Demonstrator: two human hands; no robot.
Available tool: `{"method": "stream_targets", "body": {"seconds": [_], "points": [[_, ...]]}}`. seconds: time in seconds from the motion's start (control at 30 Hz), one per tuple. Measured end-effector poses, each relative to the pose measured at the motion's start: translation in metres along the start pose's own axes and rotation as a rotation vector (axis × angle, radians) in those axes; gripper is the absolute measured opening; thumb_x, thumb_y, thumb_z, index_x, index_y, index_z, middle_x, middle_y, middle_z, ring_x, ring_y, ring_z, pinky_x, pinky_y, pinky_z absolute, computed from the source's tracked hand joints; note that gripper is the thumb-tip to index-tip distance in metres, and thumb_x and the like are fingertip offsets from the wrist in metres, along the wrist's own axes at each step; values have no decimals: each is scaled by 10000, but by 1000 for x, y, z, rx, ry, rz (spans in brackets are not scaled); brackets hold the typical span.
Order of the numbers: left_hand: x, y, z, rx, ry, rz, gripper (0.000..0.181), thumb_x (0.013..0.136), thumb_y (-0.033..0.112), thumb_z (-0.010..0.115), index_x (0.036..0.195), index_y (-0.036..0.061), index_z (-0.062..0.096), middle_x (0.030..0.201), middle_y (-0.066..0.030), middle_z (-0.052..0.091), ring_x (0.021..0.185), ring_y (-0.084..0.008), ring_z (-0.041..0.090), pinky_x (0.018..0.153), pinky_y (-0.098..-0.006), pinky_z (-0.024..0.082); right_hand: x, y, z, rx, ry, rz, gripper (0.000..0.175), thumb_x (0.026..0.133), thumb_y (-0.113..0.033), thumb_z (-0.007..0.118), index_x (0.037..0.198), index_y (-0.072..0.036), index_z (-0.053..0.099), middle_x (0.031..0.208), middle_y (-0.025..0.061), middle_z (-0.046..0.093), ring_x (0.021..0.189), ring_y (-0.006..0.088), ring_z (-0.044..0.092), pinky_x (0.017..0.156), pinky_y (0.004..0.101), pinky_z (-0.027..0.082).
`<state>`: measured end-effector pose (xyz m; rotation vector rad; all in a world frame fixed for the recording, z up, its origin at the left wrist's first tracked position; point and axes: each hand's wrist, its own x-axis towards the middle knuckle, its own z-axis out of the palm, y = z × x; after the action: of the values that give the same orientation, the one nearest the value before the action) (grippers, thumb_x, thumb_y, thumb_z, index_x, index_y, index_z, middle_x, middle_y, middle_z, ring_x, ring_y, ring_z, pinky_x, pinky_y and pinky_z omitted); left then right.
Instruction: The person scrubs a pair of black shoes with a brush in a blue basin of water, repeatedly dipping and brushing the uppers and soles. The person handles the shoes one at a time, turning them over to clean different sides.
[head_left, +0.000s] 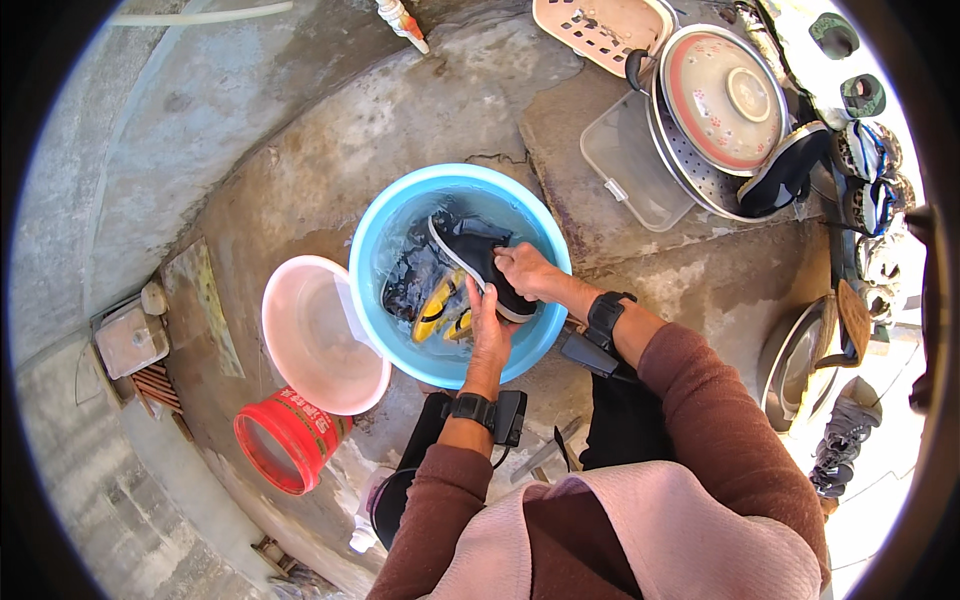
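Note:
A black shoe (480, 249) with a white sole edge is tilted over a light-blue plastic basin (361, 315) of water. Against the sole side, near the heel end, my left hand (489, 326) holds it with the fingers partly hidden below. My right hand (525, 270) grips the shoe at its upper, around the opening; whether anything small is pinched there cannot be seen. Beneath the shoe, yellow-and-black pieces (435, 306), perhaps parts of other footwear, lie in the water. Further dark items (405, 281) are submerged at the basin's left side.
A pale pink basin (311, 330) leans against the blue one, above a red bucket (289, 442) on its side. Right of them are a clear plastic box (622, 157), a lidded steamer pot (720, 105) and another dark shoe (780, 172). Several shoes (870, 180) line the right edge.

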<state>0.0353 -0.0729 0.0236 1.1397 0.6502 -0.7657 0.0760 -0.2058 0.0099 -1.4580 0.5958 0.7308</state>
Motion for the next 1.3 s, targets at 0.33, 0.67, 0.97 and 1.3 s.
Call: {"method": "stream_targets", "body": {"seconds": [0.33,0.67,0.97,1.3], "points": [[4,-8,-8,-471,-216,-1,578,863,504,507,1309,161,374,1264,-80,455,1163,-254,455,977,-447,377,-57,-12,-13,440,-205,214,328,867,-202,512,1139,-25,558,605,54,493,441,146,471,348,303,327],[8,22,-18,-315,-51,-67,508,841,358,592,1267,126,440,1198,-96,537,1078,-280,537,915,-451,442,-26,-44,-13,-1292,23,-559,385,822,-157,509,1179,-15,533,876,172,640,851,323,617,679,408,514],[14,24,-37,-151,-9,116,609,838,245,590,1375,85,351,1263,-103,483,1114,-240,514,932,-363,441,-66,-23,-29,-843,-197,-246,335,843,-159,460,1104,23,567,888,237,629,863,383,601,788,445,479],[37,17,-43,21,196,-3,532,858,415,570,1234,55,462,1171,-109,559,1040,-237,573,907,-397,461,-18,-41,-11,-917,71,-347,308,838,-130,458,1104,-17,565,918,205,638,874,366,613,730,441,497]]}}
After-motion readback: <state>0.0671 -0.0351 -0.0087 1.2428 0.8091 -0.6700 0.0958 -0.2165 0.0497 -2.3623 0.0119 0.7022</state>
